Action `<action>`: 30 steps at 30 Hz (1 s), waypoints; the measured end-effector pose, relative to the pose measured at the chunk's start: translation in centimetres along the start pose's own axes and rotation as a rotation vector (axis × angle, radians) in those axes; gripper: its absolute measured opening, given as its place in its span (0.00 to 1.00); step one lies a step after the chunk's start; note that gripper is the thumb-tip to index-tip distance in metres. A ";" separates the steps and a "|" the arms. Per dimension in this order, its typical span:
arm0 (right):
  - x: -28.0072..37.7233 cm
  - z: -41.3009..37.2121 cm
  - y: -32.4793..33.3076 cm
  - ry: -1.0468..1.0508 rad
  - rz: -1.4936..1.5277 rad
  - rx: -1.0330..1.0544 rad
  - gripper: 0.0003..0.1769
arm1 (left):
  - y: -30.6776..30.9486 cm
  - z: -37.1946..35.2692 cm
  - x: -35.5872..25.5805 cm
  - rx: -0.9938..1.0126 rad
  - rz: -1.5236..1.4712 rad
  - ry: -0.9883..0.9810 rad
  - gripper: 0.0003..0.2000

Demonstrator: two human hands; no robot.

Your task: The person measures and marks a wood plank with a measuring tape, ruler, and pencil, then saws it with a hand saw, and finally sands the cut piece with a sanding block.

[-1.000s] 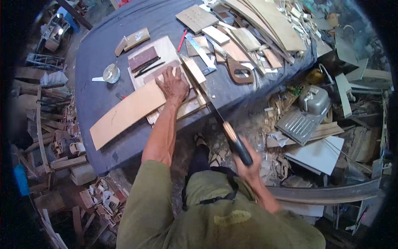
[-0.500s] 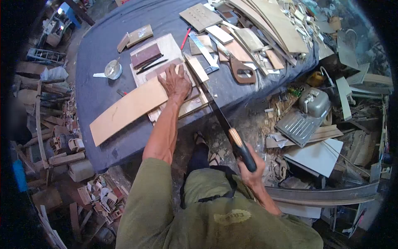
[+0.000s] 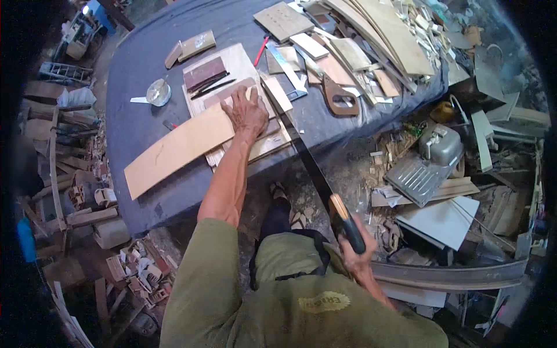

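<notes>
One end of the long board [image 3: 174, 153] rests on stacked wood [image 3: 238, 61] upon the worktop [image 3: 133, 66], beneath the spread left hand [image 3: 249, 116], seemingly for steadiness; the right hand [image 3: 357, 250] grips the saw [image 3: 311, 168] by its handle, blade beside the stack.

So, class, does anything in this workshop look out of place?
Yes: the metal sink with a ridged drainboard, right of the worktable. It lies, apparently upside down, among scrap wood and beside a white panel, an odd place for a sink.

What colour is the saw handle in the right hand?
The saw handle is black, tan near the blade, seen best in the head view.
</notes>
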State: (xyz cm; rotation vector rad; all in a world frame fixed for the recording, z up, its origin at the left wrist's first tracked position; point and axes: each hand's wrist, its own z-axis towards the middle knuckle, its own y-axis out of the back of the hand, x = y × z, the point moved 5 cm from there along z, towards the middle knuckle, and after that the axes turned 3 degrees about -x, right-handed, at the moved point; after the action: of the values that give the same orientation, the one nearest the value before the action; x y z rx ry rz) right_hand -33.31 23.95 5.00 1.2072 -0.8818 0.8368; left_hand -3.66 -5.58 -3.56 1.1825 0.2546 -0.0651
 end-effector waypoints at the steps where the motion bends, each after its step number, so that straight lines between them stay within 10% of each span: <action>1: 0.0 -0.1 0.3 0.006 0.005 -0.001 0.30 | 0.0 0.4 0.1 -0.006 0.012 -0.005 0.20; 30: -2.5 0.2 -1.5 0.101 -0.041 -0.063 0.31 | -1.2 0.1 0.6 -0.104 0.021 -0.073 0.21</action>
State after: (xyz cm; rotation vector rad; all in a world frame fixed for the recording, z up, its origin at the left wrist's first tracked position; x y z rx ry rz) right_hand -33.08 23.36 2.17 1.1146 -0.7934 0.8241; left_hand -3.28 -6.02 -4.75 1.0766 0.1790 -0.0757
